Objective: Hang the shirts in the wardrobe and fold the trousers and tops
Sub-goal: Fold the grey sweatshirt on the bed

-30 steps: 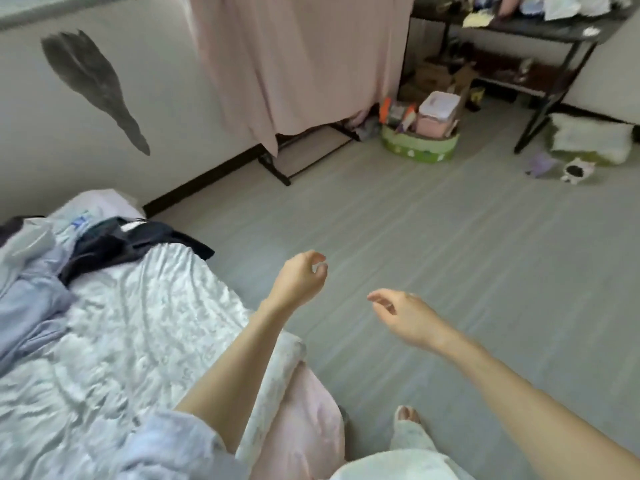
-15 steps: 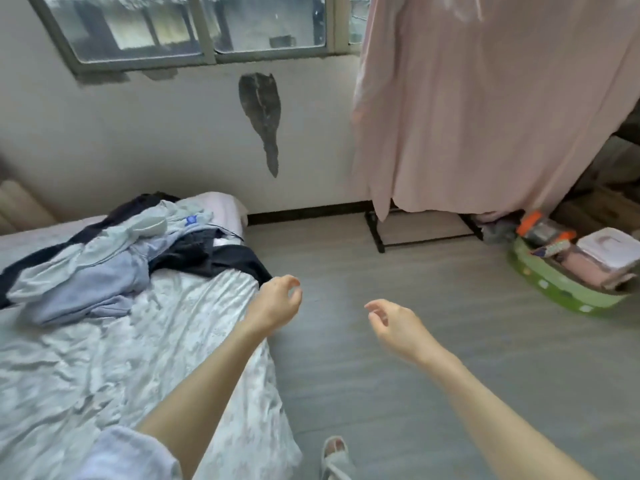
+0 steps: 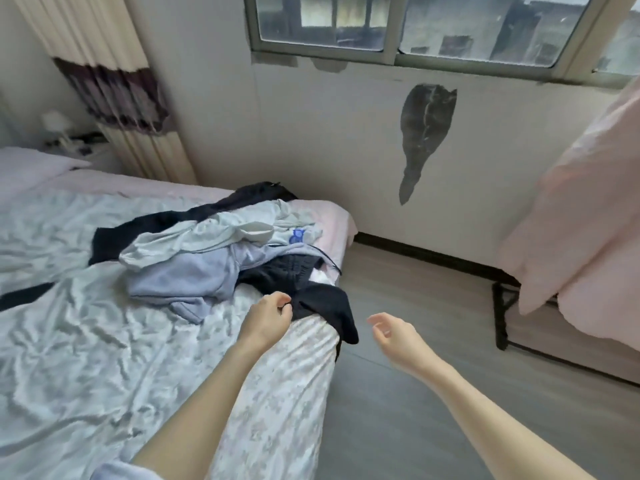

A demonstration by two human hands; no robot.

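- Clothes pile [image 3: 221, 258] sits on the bed [image 3: 86, 341], near the foot-end corner by the wall – prob dumped there so the flat sheet beside it can serve for folding.
- Pile = pale top [image 3: 221, 237] uppermost, blue-grey garment [image 3: 183, 282] under it, black garment [image 3: 311, 299] lowest, w/ one end draped over the bed edge toward the floor.
- Left hand [image 3: 268, 318]: fingers curled, fingertips right at the edge of the black garment. Looks like touching or just starting a pinch; can't tell if cloth is actually gripped.
- Right hand [image 3: 393, 332]: out over the floor, just beside the hanging black end, fingers loosely spread + slightly curled, holds nothing. Prob raised to take the other side once the left lifts.
- Judgement: picking the first item; black one is nearest and hangs free, so easiest to pull w/o dragging the rest – though its upper part lies under the blue-grey garment, so that may slide.
- Nothing folded or hung yet as far as visible; no wardrobe in view.
- Pink cloth [image 3: 571, 220] hangs on a rack [image 3: 500, 317] at right, well apart from the bed; window [image 3: 398, 26] above the wall.
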